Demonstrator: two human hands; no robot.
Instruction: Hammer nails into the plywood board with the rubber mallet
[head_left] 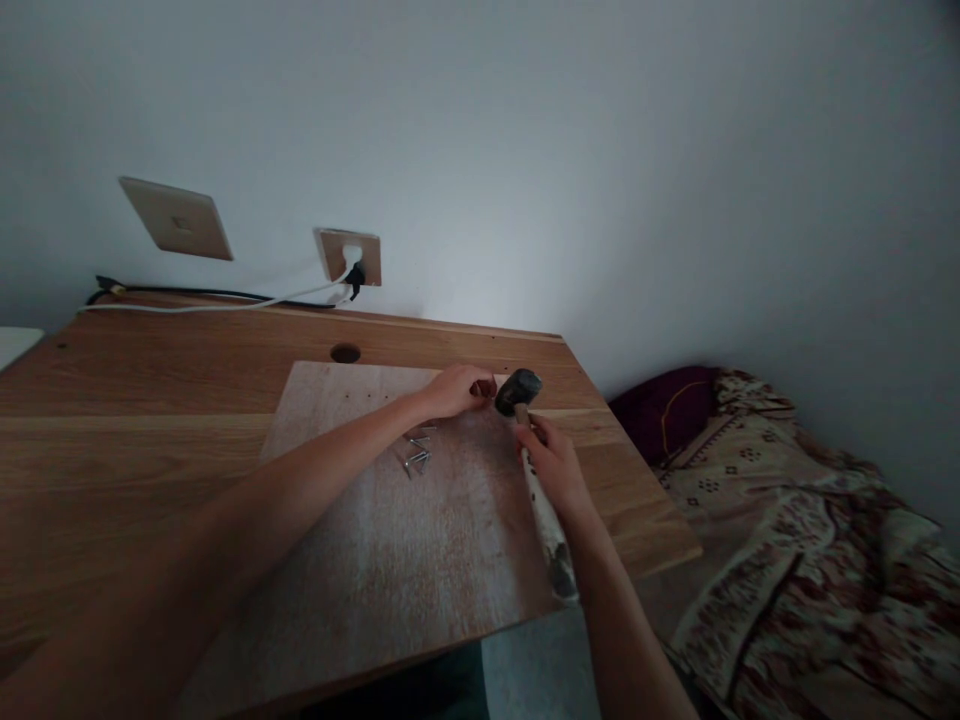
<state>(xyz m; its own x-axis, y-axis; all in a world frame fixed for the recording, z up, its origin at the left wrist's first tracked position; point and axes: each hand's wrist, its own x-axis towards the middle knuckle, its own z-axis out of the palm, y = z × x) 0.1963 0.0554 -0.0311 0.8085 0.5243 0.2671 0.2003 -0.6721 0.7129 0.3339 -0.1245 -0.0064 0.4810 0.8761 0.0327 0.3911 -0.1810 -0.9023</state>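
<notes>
A pale plywood board (420, 530) lies on a wooden desk (150, 420). My right hand (555, 465) is closed round the light handle of a hammer (519, 392), close under its dark head, which hovers over the board's far right part. My left hand (457, 388) rests on the board just left of the hammer head, fingers pinched together on something too small to make out. Several loose nails (417, 455) lie on the board below my left wrist.
A round cable hole (345, 353) sits in the desk behind the board. Black and white cables (225, 298) run along the wall to a socket (349, 256); a blank plate (177, 217) is further left. A bed with patterned bedding (787, 540) stands right of the desk.
</notes>
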